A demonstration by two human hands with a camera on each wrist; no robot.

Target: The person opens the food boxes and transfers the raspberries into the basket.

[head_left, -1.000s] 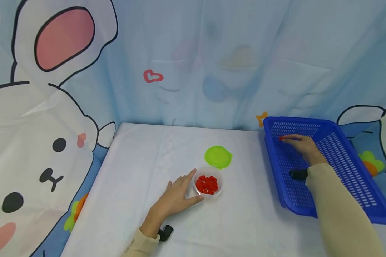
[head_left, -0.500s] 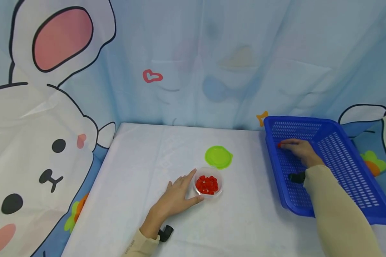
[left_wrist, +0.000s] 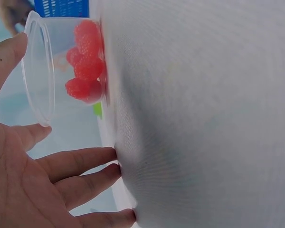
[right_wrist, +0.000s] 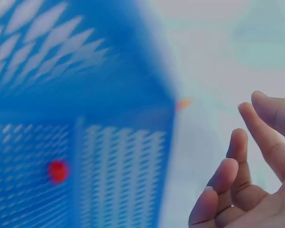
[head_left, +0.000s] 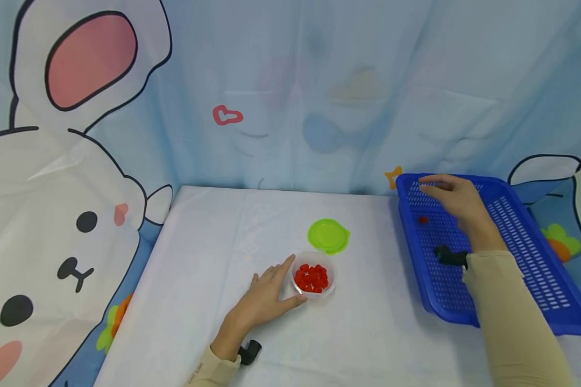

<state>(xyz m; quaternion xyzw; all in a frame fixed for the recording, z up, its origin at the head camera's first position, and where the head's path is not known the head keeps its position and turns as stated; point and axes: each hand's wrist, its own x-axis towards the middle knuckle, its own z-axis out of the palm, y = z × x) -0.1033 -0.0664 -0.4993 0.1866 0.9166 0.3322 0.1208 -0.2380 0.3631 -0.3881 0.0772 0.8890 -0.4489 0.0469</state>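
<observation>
A clear plastic cup (head_left: 333, 271) stands on the white table with several red raspberries (left_wrist: 88, 70) inside. My left hand (head_left: 266, 295) spreads beside it, thumb and index fingertips touching opposite sides of its rim. The other fingertips rest on the tablecloth. Over the far part of the blue basket (head_left: 445, 293) hangs my right hand (head_left: 457, 201), holding nothing, its fingers loosely bent. One raspberry (right_wrist: 58, 171) lies on the basket floor below that hand.
A green lid (head_left: 328, 236) lies flat on the table just behind the cup. The basket takes up the right side of the table. Behind the table hangs a blue printed curtain (head_left: 281, 64).
My right hand lowered the raspberry into the basket, let go of it and rose away toward the basket's far side. The left hand and the cup have stayed put.
</observation>
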